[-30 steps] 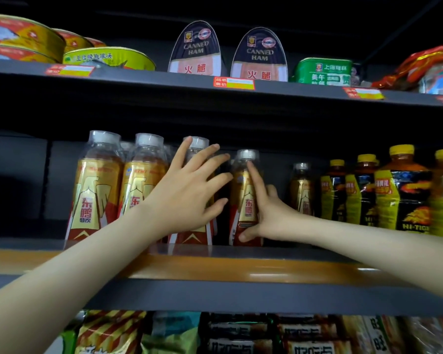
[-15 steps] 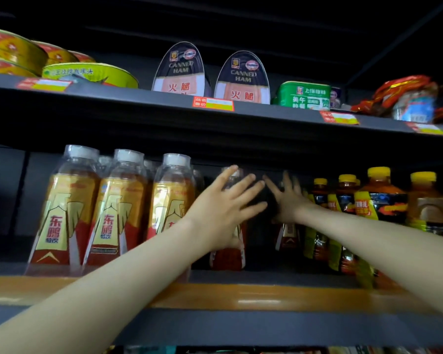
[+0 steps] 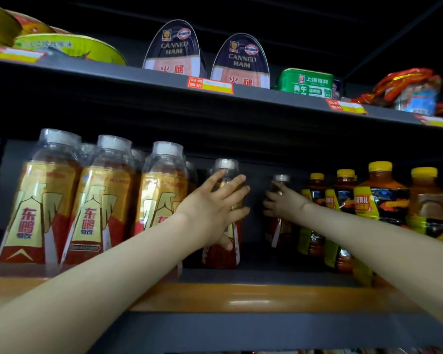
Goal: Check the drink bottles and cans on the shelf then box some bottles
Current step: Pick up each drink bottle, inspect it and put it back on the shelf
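A gold-labelled drink bottle stands mid-shelf. The left hand grips it, thumb across its front. Deeper back, the right hand curls around a second bottle, which is dim and half hidden. More gold bottles crowd the left and yellow-capped bottles the right. The dark shelf has an orange edge, and ham tins sit above.

A shop: shelves with price tags, drink bottles, canned ham.
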A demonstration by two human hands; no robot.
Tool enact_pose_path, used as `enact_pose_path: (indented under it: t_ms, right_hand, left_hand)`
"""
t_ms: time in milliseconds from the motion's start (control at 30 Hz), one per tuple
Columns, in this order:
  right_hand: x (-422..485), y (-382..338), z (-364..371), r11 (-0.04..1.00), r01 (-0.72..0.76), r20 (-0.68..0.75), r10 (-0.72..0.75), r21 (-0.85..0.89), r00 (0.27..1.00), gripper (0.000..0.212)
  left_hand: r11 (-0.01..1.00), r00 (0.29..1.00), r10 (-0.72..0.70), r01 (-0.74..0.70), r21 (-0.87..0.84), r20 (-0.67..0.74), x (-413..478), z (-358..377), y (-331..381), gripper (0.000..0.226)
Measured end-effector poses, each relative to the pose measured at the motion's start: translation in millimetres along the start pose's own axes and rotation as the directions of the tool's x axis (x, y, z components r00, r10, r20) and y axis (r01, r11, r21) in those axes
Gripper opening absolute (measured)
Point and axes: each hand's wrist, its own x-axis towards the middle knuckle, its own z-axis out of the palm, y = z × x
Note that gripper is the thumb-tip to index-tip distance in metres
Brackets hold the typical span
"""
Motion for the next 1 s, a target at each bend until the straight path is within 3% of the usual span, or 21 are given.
enact_pose_path:
  t_ms: [167, 233, 433, 533, 700, 767, 900, 1000]
  right_hand:
    - [-25, 5, -3, 0.995, 0.015, -0.261, -0.042, -0.103, 0.965, 0.064]
    - [-37, 6, -5, 0.988, -0.053, -0.454, -0.019, -0.146, 0.891, 0.062]
    - [-83, 15, -17, 0.952, -0.307, -0.675, 0.230, 0.006, 0.701, 0.051]
    - [-108, 14, -29, 0.922, -0.370, -0.726, 0.334, 0.118, 0.601, 0.045]
    - [-149, 4, -38, 0.861, -0.440, -0.691, 0.481, 0.256, 0.539, 0.043]
    - [-170, 4, -39, 0.831, -0.488, -0.711, 0.511, 0.266, 0.483, 0.041]
    - [-210, 7, -39, 0.758, -0.573, -0.765, 0.558, 0.312, 0.321, 0.040]
    - [-236, 9, -32, 0.723, -0.598, -0.781, 0.575, 0.346, 0.244, 0.049]
  left_hand:
    - [0.999, 1.000, -0.002, 0.002, -0.036, -0.004, 2, 0, 1, 0.075]
    - [0.998, 1.000, -0.004, 0.003, -0.061, -0.015, 1, -1, 1, 0.076]
    - [0.951, 0.990, -0.089, 0.050, -0.306, -0.112, -4, -10, 3, 0.086]
    - [0.865, 0.937, -0.251, 0.105, -0.490, -0.242, -6, -23, 11, 0.093]
    - [0.744, 0.863, -0.431, 0.176, -0.644, -0.262, -1, -51, 38, 0.106]
    - [0.678, 0.835, -0.481, 0.163, -0.717, -0.266, 1, -65, 46, 0.099]
    - [0.492, 0.754, -0.571, -0.002, -0.871, -0.324, -5, -94, 60, 0.058]
    - [0.488, 0.685, -0.624, -0.033, -0.872, -0.375, -19, -115, 71, 0.065]
